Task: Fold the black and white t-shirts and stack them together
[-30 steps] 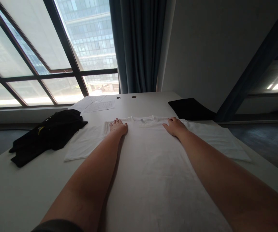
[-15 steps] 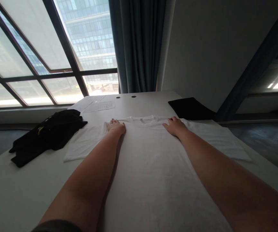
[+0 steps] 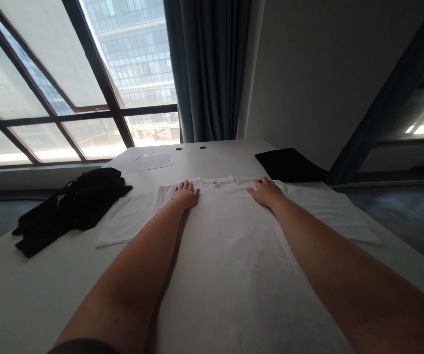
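A white T-shirt (image 3: 230, 246) lies spread flat, its collar at the far end and a sleeve out to each side. My left hand (image 3: 185, 194) rests palm down on the shirt's left shoulder area, fingers apart, left of the collar. On the other side of the collar, my right hand (image 3: 265, 192) lies on the right shoulder area with thumb and fingers spread. Neither hand grips the cloth. Both forearms reach over the shirt and cover parts of its sides and sleeves.
The white table (image 3: 49, 295) carries a crumpled black garment (image 3: 75, 204) at left, printed papers (image 3: 153, 161) at the back left and a flat black item (image 3: 291, 164) at the back right. Behind stand windows and a blue curtain (image 3: 210, 69).
My left hand has slid a little to the right, closer to the collar, and its fingers look more spread. My right hand stays on the shirt in nearly the same place.
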### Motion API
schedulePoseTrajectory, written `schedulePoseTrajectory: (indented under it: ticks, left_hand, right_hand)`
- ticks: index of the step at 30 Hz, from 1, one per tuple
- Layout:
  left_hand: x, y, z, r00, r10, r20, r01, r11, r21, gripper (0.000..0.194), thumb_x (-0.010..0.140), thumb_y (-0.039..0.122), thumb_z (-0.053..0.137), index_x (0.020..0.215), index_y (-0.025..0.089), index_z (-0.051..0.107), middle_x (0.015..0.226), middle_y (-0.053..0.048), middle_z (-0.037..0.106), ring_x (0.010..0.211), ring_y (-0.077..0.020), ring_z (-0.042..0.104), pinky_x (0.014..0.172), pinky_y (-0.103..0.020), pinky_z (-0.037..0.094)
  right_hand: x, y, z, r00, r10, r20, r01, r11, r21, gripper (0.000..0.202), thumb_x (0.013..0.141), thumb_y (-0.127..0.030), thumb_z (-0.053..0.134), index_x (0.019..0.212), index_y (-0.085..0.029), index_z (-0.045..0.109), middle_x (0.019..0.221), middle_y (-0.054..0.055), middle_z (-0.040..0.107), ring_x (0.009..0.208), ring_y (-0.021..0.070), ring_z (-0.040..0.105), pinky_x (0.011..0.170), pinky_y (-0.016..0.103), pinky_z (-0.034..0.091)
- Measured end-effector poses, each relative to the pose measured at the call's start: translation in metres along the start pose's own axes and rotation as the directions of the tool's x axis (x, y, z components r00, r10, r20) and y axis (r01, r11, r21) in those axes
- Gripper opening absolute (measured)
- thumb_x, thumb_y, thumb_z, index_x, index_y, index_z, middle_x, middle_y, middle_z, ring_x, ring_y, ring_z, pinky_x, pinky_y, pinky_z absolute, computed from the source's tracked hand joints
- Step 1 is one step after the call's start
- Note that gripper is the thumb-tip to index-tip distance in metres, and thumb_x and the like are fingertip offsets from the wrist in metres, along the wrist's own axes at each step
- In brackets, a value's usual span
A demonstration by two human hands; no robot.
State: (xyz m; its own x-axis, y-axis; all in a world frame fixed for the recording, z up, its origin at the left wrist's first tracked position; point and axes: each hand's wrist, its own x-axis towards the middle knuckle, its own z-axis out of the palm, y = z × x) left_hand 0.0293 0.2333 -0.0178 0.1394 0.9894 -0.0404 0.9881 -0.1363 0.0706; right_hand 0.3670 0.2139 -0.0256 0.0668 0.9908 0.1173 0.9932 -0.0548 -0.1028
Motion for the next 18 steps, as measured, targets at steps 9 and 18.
schedulePoseTrajectory:
  ticks: [9,18]
  left_hand:
    - [-0.001,-0.005,-0.003,0.999,0.03,0.014,-0.03,1.0,0.006,0.065,0.109,0.05,0.019,0.168,0.024,0.026,0.177,-0.012,0.017,0.163,-0.0308,0.017,0.128,-0.053,0.017]
    - [0.003,-0.016,-0.002,0.994,0.104,-0.034,-0.103,0.995,0.012,0.059,0.11,0.047,0.021,0.162,0.023,0.036,0.174,-0.013,0.027,0.161,-0.0288,0.024,0.127,-0.053,0.022]
  right_hand:
    - [-0.002,-0.001,-0.002,1.0,0.007,0.005,-0.007,1.0,-0.006,0.072,0.102,-0.062,0.038,0.153,-0.013,0.054,0.157,0.019,0.047,0.138,0.0381,0.049,0.117,0.045,0.038]
    - [-0.002,-0.001,-0.003,1.0,0.004,0.013,-0.004,1.0,-0.001,0.073,0.103,-0.061,0.037,0.154,-0.012,0.052,0.157,0.02,0.046,0.139,0.0381,0.048,0.117,0.045,0.036]
